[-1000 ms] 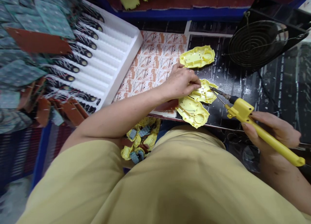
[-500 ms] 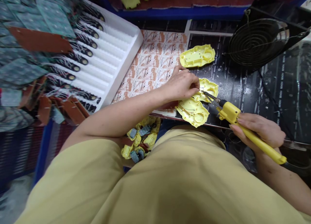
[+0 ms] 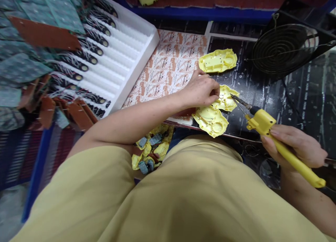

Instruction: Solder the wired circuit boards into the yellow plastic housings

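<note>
My left hand [image 3: 201, 90] rests on a yellow plastic shell [image 3: 226, 98] on the dark bench, fingertips pinched at its left edge on something too small to name. A second yellow shell [image 3: 211, 120] lies just below it and overlaps it. A third shell [image 3: 218, 60] lies apart, farther back. My right hand [image 3: 296, 147] is closed round a yellow soldering iron [image 3: 280, 145], whose dark tip [image 3: 235, 98] points at the right edge of the held shell.
A white slotted tray [image 3: 126, 56] with several wired circuit boards stands at left, beside stacked green and brown boards [image 3: 31, 42]. A black fan [image 3: 285, 47] sits at back right. Small yellow and blue parts [image 3: 152, 151] lie by my lap. Printed paper [image 3: 168, 70] covers the bench middle.
The soldering iron's tip touched the shell by my left fingertips half a second ago, then drew back to the right. My left hand stayed on the shell.
</note>
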Available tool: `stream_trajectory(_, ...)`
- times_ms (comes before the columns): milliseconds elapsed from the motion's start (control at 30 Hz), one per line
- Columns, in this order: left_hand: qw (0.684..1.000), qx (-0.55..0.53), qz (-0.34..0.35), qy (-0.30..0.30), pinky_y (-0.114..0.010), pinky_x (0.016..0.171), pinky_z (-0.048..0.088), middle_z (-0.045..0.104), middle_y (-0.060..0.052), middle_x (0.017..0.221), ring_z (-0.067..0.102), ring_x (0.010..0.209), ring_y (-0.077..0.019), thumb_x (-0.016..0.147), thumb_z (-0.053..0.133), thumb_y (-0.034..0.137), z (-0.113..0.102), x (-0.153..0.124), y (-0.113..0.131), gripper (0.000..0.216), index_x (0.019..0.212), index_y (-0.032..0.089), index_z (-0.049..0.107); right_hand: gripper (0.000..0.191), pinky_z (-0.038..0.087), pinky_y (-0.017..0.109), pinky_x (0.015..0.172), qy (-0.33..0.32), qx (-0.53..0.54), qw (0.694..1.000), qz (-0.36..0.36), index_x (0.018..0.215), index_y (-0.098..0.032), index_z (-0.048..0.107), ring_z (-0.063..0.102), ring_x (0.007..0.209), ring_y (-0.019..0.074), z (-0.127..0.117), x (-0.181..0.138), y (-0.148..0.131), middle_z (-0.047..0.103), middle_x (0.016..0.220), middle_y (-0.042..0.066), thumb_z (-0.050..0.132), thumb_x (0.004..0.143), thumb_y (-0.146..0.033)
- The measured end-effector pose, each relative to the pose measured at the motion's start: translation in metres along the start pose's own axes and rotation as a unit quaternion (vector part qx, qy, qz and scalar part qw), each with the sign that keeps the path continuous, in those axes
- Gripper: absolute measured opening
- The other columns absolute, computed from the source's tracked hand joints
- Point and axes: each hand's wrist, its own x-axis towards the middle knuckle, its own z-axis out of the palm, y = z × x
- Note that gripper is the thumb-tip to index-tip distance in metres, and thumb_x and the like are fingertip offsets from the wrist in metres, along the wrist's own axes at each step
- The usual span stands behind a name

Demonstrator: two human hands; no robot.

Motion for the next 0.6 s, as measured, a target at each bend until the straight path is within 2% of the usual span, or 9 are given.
stream_trajectory(100,1.000,0.007,-0.007,-0.007,-0.059,0.123,0.032,0.078,-0.002,0.086,0.065,0.107,-0.0266,0.083,0.062,0.026,-0.001,0.000,0.002,0.020,0.090,0.025,0.081,0.022,0.068,0.027,0.060,0.013,0.015,1.000,0.006,0.103,-0.026,0.075,0.078,0.070,0.0188,0.006,0.008,-0.004,0.080,0.090,-0.001,0.089,0.089,-0.018)
stream_trajectory(267,1.000,0.012,-0.007,-0.011,-0.059,0.126,0.031,0.076,-0.001,0.086,0.065,0.106,-0.0259,0.083,0.063,0.026,-0.002,0.000,0.003,0.018,0.089,0.025,0.081,0.028,0.068,0.026,0.061,-0.025,0.031,0.999,-0.033,0.102,-0.025,0.073,0.079,0.071,0.0190,0.011,0.010,-0.004,0.081,0.089,-0.002,0.093,0.085,-0.015)
stream_trajectory(433,1.000,0.007,-0.002,-0.011,-0.060,0.126,0.030,0.074,0.000,0.083,0.064,0.104,-0.0253,0.083,0.065,0.028,-0.002,0.000,-0.001,0.014,0.087,0.026,0.079,0.036,0.069,0.028,0.060,-0.023,0.033,0.998,-0.051,0.104,-0.028,0.075,0.080,0.072,0.0203,0.016,0.008,0.000,0.082,0.089,-0.005,0.099,0.079,-0.016)
stream_trajectory(600,1.000,0.006,-0.008,-0.020,-0.061,0.128,0.027,0.072,0.000,0.083,0.063,0.104,-0.0256,0.084,0.065,0.028,-0.002,0.000,0.000,0.013,0.085,0.027,0.077,0.027,0.069,0.026,0.063,-0.006,0.048,0.998,-0.030,0.097,-0.024,0.075,0.079,0.072,0.0192,0.011,0.012,-0.003,0.081,0.086,-0.001,0.093,0.083,-0.011)
